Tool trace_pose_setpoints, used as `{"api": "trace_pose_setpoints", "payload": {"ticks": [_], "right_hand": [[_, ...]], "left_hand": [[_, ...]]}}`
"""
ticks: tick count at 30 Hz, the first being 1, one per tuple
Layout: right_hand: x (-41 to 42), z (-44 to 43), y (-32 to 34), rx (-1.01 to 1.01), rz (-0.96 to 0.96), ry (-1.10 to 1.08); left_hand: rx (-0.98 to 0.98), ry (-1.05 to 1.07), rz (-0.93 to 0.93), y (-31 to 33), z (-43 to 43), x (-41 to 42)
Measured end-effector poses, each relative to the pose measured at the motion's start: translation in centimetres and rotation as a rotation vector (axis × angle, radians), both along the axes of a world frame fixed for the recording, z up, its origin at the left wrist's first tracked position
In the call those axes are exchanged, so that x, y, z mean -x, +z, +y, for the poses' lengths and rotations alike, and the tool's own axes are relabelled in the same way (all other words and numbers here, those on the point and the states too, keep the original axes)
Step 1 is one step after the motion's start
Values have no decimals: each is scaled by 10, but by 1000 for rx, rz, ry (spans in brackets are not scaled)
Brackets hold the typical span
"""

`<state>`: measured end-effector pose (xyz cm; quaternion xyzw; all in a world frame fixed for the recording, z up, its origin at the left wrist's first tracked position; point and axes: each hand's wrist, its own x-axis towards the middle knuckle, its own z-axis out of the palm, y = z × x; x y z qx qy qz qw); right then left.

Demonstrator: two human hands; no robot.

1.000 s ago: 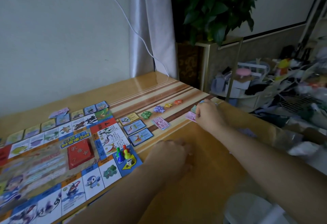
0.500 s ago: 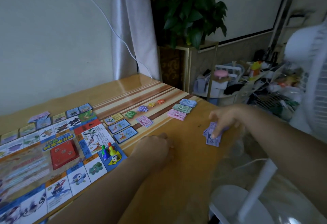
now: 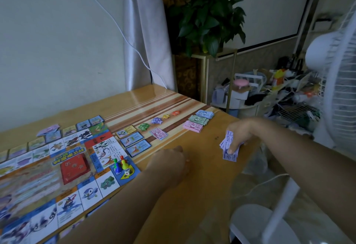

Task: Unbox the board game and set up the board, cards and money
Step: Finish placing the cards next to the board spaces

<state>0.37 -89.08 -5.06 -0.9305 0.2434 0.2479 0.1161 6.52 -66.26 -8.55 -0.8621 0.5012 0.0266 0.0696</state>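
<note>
Single wide-angle head view from above the near edge of the table (image 3: 204, 147), facing forward and down; board (image 3: 28, 182) near left, fan (image 3: 339, 82) close right, wall (image 3: 57, 41) and plant (image 3: 210, 18) far

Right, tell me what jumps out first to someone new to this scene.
The colourful game board fills the left of the table, a red card deck at its centre and pawns on its blue corner square. Near the right edge, the right grip pinches purple banknotes, with pink, green and blue money stacks lined up beyond.

R hand (image 3: 238, 135) w/ purple notes (image 3: 229, 148)
</note>
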Motion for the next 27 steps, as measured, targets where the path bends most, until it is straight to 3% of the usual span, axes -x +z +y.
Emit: {"api": "trace_pose_setpoints", "payload": {"ticks": [5, 13, 22, 27], "right_hand": [[0, 4, 0, -15, -11, 28], [-2, 9, 6, 135, 12, 118], [-19, 10, 9, 234, 179, 177], [-14, 9, 9, 220, 173, 169]], "left_hand": [[7, -4, -7, 0, 0, 0], [7, -2, -12, -6, 0, -2], [-7, 11, -2, -4, -1, -1], [-2, 5, -8, -4, 0, -1]]}}
